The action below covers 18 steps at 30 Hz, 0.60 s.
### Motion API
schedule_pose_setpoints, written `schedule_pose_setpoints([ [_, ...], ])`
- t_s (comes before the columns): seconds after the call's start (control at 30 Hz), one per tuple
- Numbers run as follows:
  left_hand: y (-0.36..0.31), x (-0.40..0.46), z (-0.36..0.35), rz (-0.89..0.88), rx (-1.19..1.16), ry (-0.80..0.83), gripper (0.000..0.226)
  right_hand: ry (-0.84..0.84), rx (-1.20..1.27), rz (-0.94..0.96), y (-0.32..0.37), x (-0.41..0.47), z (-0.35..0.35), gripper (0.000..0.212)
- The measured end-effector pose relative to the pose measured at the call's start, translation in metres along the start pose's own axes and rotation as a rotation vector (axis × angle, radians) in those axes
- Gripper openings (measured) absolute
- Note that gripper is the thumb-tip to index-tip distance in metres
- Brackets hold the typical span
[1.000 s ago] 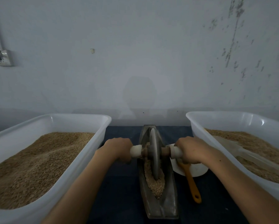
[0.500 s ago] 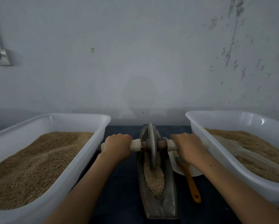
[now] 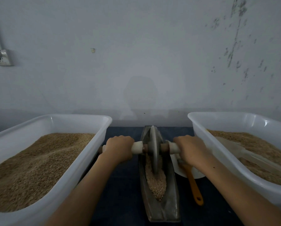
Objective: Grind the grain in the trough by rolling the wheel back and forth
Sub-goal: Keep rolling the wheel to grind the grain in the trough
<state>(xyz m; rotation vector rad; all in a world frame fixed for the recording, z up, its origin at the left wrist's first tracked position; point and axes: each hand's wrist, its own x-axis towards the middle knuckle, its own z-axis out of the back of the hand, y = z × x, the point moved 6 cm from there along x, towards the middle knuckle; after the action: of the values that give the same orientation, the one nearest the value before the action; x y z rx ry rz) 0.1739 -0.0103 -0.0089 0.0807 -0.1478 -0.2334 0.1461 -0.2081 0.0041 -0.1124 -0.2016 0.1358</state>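
A narrow boat-shaped metal trough point(image 3: 169, 207) lies lengthwise on the dark table between two tubs. Grain point(image 3: 156, 181) fills its near half. A grey metal wheel point(image 3: 153, 147) stands upright in the trough's far half on a wooden axle with white handle sleeves. My left hand point(image 3: 119, 148) grips the left handle. My right hand point(image 3: 191, 150) grips the right handle. Both fists hide most of the sleeves.
A white tub of grain point(image 3: 95, 152) stands at the left. Another white tub point(image 3: 206, 144) at the right holds grain and a clear scoop point(image 3: 240, 152). A white bowl point(image 3: 196, 174) with an orange-handled brush point(image 3: 194, 188) sits beside the trough. The wall is close behind.
The wheel has rolled away from me toward the trough's far end, and both hands have moved forward with the handles. More grain shows in the near half.
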Motion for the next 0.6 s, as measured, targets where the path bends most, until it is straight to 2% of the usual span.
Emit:
schedule_pose_setpoints([
  [0.1, 0.001, -0.002, 0.001, 0.034, -0.038, -0.119, 0.020, -0.221, -0.024, 0.011, 0.005, -0.004, 0.005, 0.016],
  [0.23, 0.001, -0.002, 0.001, 0.043, -0.031, -0.160, 0.020, -0.234, -0.024, 0.019, 0.005, -0.005, 0.006, 0.018],
  [0.3, 0.001, -0.002, 0.001, 0.034, -0.012, -0.122, 0.024, -0.181, -0.011, 0.025, 0.004, -0.004, 0.006, 0.019],
  [0.43, -0.001, 0.000, -0.003, -0.019, 0.026, 0.057, 0.036, 0.088, -0.029, 0.027, 0.000, -0.003, 0.001, 0.024],
  [0.6, 0.002, -0.001, -0.012, -0.029, -0.074, 0.278, 0.049, 0.261, -0.023, 0.060, -0.002, -0.006, -0.001, 0.027],
])
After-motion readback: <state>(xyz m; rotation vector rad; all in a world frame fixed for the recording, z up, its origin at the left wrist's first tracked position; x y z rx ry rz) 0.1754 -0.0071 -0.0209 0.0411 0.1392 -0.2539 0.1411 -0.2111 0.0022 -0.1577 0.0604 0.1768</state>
